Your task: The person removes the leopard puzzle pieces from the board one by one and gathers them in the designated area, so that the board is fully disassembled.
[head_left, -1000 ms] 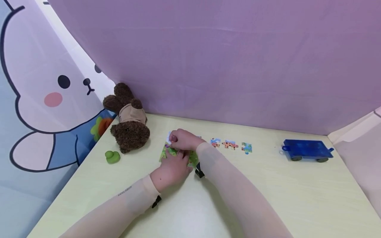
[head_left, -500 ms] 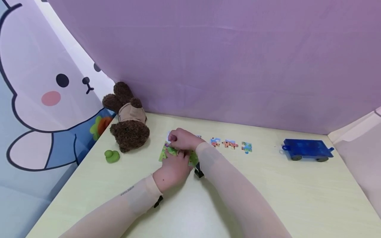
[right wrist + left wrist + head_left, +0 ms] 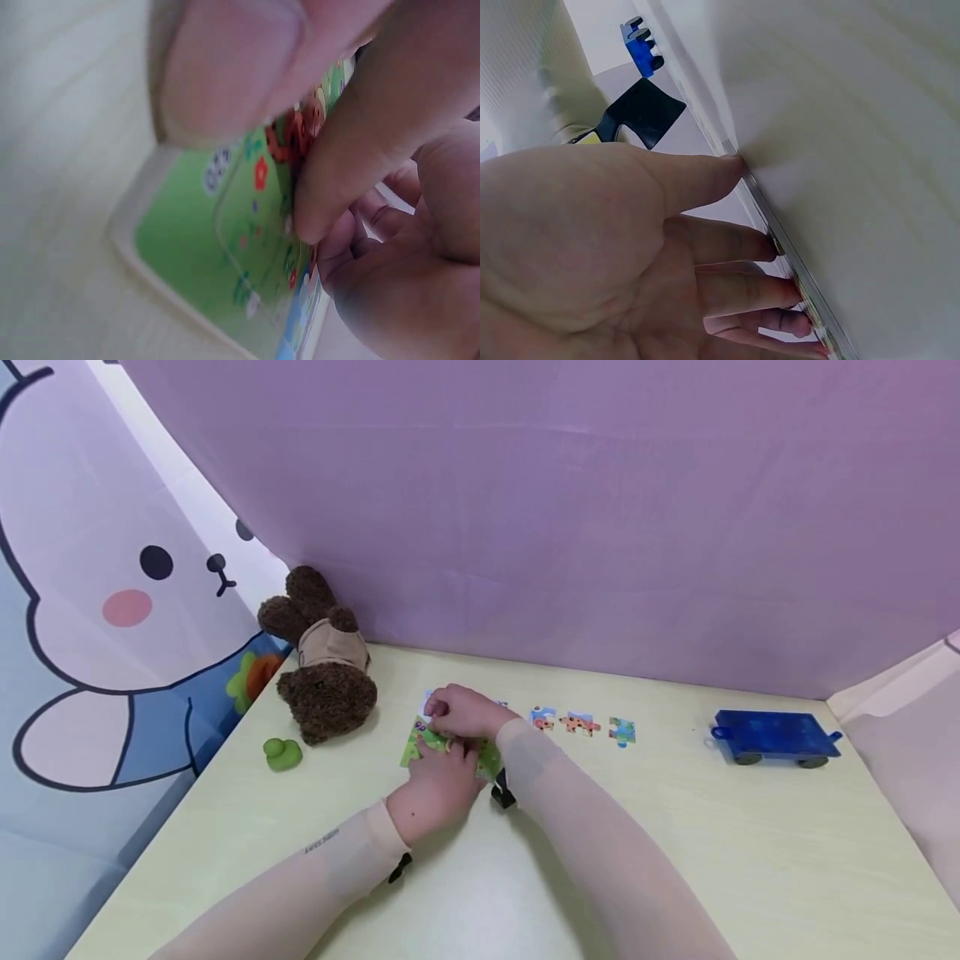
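Note:
A green and blue picture jigsaw puzzle (image 3: pixel 412 753) lies on the table under both hands. My left hand (image 3: pixel 438 785) rests on its near part with fingers spread and fairly straight; in the left wrist view the thumb (image 3: pixel 709 180) meets the near edge. Over the far part, my right hand (image 3: pixel 468 710) has curled fingers, their tips down at a pale blue puzzle piece (image 3: pixel 427 700), which they mostly hide. In the right wrist view, the puzzle's rounded green corner (image 3: pixel 187 247) shows below the left thumb. Three loose pieces (image 3: pixel 542 719) (image 3: pixel 580 724) (image 3: pixel 622 732) lie right of the hands.
A brown plush bear (image 3: pixel 330 693) lies at the back left, with a small green toy (image 3: pixel 282 754) in front of it. On the right stands a blue toy wagon (image 3: pixel 776 735). A purple cloth (image 3: pixel 525 527) hangs along the table's back edge.
The left hand and forearm have shifted very slightly to the right. The right hand stays almost in place at the puzzle's far part, and the loose pieces lie as before.

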A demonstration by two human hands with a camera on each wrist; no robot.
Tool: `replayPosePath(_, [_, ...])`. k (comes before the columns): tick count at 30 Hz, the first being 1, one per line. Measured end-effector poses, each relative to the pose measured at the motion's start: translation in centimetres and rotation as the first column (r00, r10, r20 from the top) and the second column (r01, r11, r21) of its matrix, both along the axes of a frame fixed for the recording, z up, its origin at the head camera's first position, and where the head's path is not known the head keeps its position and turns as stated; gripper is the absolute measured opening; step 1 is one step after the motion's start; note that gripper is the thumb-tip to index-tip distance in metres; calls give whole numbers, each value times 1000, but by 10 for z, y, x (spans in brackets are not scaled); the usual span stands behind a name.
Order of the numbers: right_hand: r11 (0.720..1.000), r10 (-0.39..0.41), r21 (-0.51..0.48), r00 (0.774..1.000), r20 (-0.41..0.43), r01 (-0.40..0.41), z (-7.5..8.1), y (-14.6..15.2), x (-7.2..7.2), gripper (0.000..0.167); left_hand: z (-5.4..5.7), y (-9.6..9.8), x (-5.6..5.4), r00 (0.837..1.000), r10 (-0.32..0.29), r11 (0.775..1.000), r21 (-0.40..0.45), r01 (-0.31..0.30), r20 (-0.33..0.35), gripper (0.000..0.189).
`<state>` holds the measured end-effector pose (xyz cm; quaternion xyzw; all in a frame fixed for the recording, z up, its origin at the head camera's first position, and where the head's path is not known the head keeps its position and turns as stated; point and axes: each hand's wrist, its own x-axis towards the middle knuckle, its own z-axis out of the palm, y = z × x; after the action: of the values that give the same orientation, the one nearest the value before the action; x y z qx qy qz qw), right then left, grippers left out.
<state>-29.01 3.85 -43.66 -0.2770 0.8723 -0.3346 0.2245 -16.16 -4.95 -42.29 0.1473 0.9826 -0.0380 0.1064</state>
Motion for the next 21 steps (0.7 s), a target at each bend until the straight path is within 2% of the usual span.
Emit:
replayPosePath(10, [999, -38, -29, 994, 98, 41, 2, -2, 2, 21, 0, 3, 1, 999, 4, 995, -102, -1, 37, 68])
replayPosePath(13, [998, -52, -34, 991, 127, 56, 4, -2, 4, 22, 0, 4, 1, 999, 15, 994, -111, -10, 45, 68])
replayPosePath(21, [997, -68, -32, 988, 138, 73, 6, -4, 5, 21, 0, 3, 1, 999, 13, 995, -95, -10, 31, 68])
